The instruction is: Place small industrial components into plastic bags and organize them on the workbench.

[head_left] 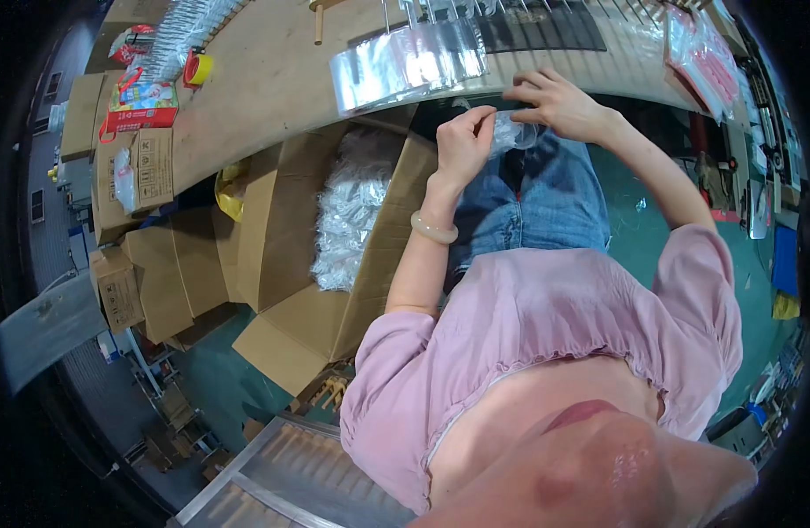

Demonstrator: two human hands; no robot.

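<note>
My left hand, with a pale bangle on its wrist, is closed with thumb and forefinger pinching a small transparent plastic bag. The bag hangs above my lap at the table's front edge. Right beside it is my right hand, its fingers bent and apart, the lower fingertips at the bag's upper right side. Whether they touch the film I cannot tell. Just beyond my hands, a stack of shiny silvery film sheets lies on the table edge.
An open cardboard box full of transparent packed pieces stands left of my lap. The tan table carries metal rods, a dark mat, yellow tape and pink-white plastic packets. More cartons are at the left.
</note>
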